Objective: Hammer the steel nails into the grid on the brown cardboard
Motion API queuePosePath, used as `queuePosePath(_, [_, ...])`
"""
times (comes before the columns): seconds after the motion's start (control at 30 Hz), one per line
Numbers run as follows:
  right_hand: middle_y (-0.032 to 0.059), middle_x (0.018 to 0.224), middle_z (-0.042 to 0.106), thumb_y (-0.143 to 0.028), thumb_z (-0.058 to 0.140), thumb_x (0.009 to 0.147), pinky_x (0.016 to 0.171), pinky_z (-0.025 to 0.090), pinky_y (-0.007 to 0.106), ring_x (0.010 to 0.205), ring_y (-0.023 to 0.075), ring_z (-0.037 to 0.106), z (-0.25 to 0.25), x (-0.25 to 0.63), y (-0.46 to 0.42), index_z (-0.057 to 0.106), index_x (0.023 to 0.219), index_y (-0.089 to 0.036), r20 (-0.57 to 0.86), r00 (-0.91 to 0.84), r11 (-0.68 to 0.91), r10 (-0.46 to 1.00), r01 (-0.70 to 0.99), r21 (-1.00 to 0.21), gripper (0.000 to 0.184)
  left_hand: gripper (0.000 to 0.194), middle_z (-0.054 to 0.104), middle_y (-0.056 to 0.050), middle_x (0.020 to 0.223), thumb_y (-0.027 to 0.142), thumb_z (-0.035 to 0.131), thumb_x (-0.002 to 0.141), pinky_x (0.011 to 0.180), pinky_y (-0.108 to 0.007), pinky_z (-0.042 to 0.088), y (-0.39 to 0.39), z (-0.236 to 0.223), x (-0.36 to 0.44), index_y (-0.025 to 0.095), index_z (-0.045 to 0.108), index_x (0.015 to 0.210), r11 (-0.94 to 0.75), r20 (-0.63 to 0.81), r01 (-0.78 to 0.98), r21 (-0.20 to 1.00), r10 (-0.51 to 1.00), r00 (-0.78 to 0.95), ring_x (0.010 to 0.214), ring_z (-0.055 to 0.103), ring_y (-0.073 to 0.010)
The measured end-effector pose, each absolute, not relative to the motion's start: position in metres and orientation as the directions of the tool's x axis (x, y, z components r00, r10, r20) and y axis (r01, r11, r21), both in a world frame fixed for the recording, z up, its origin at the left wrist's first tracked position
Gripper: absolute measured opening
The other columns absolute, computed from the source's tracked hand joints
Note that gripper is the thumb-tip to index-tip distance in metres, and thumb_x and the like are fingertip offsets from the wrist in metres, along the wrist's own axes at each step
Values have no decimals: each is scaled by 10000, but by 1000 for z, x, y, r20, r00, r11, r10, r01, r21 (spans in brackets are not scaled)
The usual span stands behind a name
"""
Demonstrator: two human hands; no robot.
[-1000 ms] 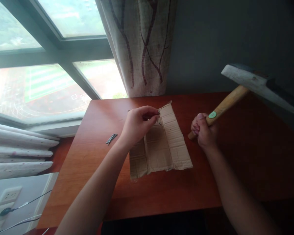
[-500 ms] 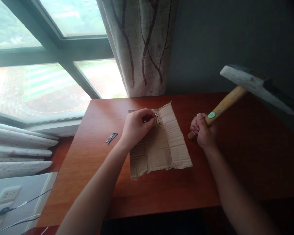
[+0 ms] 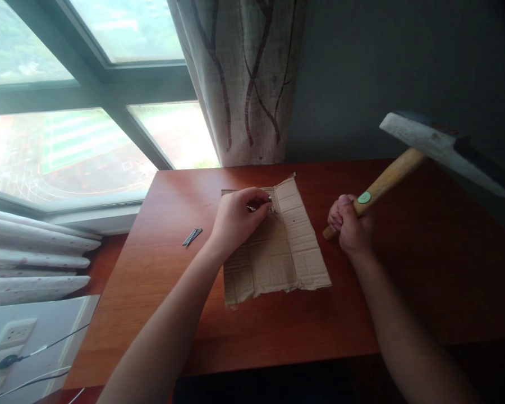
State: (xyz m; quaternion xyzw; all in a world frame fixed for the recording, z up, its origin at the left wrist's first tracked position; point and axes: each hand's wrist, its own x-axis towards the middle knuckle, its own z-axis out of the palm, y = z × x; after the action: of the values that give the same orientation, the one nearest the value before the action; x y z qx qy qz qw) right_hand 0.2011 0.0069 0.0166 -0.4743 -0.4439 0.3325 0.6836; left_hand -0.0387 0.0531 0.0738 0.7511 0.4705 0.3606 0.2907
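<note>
My left hand (image 3: pixel 244 213) is over the upper part of a creased piece of cardboard (image 3: pixel 273 258), its thumb and forefinger pinched on a nail (image 3: pixel 270 198). Only a small shiny bit of that nail shows; the fingers cover the rest. Small holes dot the cardboard beside the fingertips. To the right of the cardboard, my right hand (image 3: pixel 350 224) is wrapped round the lower end of the wooden handle of a hammer (image 3: pixel 425 134). The hammer is raised and tilted, its metal head up to the right. Several loose nails (image 3: pixel 192 237) lie in a small pile left of the cardboard.
The reddish-brown wooden table (image 3: pixel 151 292) carries all of this. Behind it hang a patterned curtain (image 3: pixel 244 84) and a dark wall (image 3: pixel 362 73). A window (image 3: pixel 88 90) is on the left, with a wall socket and plugged cable (image 3: pixel 10 359) below.
Almost nothing differs. My left fingertips have shifted very slightly over the holes in the cardboard; the hammer stays raised in my right hand.
</note>
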Motion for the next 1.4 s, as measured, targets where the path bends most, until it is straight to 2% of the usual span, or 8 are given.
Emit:
queuePosePath(0.47, [-68, 484, 349, -531, 659, 924, 362, 226, 242, 392, 69, 311, 14, 202, 8, 382, 579, -221, 291, 387, 334, 875, -46, -941, 541, 55, 759, -2, 766, 185, 691, 820, 648, -271, 502, 55, 72, -39, 199, 734, 852, -422, 299, 513, 747, 903, 307, 706, 705, -156])
queuePosePath(0.67, [-71, 481, 349, -507, 666, 925, 358, 228, 238, 388, 68, 315, 13, 202, 8, 387, 580, -220, 289, 387, 332, 876, -49, -942, 529, 105, 759, -4, 787, 134, 667, 811, 659, -260, 510, 54, 72, -37, 195, 727, 872, -424, 286, 470, 774, 897, 338, 723, 709, -153])
queuePosePath(1.07, [-64, 480, 344, -593, 636, 913, 361, 230, 244, 392, 75, 310, 18, 201, 6, 367, 575, -227, 283, 380, 305, 881, 2, -952, 566, 104, 754, -2, 762, 178, 661, 811, 626, -257, 508, 53, 66, -37, 206, 743, 869, -424, 310, 468, 776, 901, 302, 676, 678, -145])
queuePosePath(1.4, [-66, 488, 347, -567, 652, 917, 367, 231, 235, 399, 69, 316, 16, 201, 6, 374, 585, -221, 278, 385, 309, 880, -19, -951, 554, 105, 761, 0, 779, 185, 670, 817, 657, -257, 510, 53, 67, -36, 206, 753, 878, -436, 308, 500, 749, 896, 320, 679, 677, -140])
